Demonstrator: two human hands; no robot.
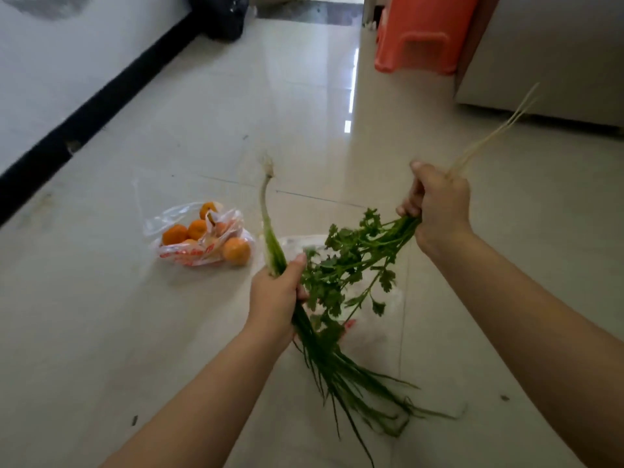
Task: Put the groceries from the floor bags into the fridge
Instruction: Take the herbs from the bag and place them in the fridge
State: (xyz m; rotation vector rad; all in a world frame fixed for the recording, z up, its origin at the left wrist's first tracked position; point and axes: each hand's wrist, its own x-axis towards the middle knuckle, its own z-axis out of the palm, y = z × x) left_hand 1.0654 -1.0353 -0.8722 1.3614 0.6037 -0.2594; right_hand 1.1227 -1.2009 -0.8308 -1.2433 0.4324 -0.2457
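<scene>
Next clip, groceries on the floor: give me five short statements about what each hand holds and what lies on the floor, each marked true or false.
1. The left hand grips green onions. True.
2. The right hand is empty. False: it holds a bunch of cilantro by the stems.
3. The bag of oranges lies on the floor tiles. True.
4. The oranges are in a paper bag. False: the bag is clear plastic with red print.
5. The left hand's fingers touch the oranges. False: the bag lies apart, on the floor.
</scene>
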